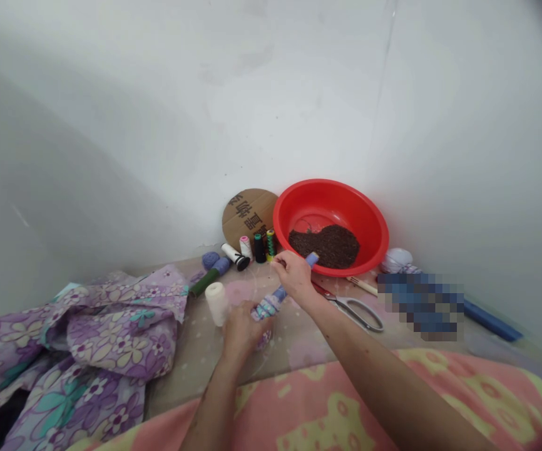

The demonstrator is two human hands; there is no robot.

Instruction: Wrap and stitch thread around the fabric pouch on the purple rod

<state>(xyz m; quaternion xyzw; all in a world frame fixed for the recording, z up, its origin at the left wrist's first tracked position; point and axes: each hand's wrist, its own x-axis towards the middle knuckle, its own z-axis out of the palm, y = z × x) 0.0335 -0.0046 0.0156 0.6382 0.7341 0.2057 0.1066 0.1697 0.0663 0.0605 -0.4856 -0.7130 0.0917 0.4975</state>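
Note:
My left hand (pixel 243 329) is closed around a floral cloth bundle (pixel 268 305), purple and teal, gathered about a stick. The stick's blue-wrapped handle (pixel 312 258) slants up to the right and passes beneath my right hand (pixel 294 272). The fingers of that hand are pinched together near the handle; whatever they hold is too small to make out. Close beside my left hand stands a white roll (pixel 217 304). Scissors with grey handles (pixel 358 313) lie to the right of my right hand, their blades partly hidden by my wrist.
A red basin (pixel 378 219) holding dark brown grains (pixel 332 247) stands against the wall. Several thread spools (pixel 259 248) are in front of a cardboard disc (pixel 247 216). A green-handled stick (pixel 205 282) and floral fabric (pixel 125 326) lie left. A pixelated patch covers something at right.

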